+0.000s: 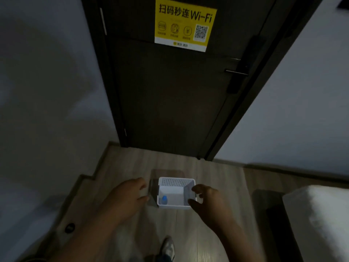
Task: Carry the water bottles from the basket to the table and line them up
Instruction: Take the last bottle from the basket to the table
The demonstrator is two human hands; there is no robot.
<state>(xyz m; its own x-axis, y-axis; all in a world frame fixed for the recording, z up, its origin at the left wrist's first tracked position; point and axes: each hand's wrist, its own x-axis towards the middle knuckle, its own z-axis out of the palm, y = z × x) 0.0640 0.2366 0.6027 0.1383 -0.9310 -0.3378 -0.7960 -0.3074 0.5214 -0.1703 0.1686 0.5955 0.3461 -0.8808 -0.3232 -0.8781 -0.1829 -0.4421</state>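
One water bottle (163,200) with a blue cap shows in the head view, lying in the near left corner of a single white perforated basket (177,182) on the wood floor (211,178). Two bare hands flank the basket and hold nothing. The left hand (130,193) sits just left of it, apart, with its fingers loosely curled. The right hand (206,200) is at the right rim, thumb and fingers spread wide; I cannot tell whether they touch it. The bottle lies between the hands, nearer the left one. Beyond stands one dark door (170,95) with one yellow Wi-Fi sign (185,23).
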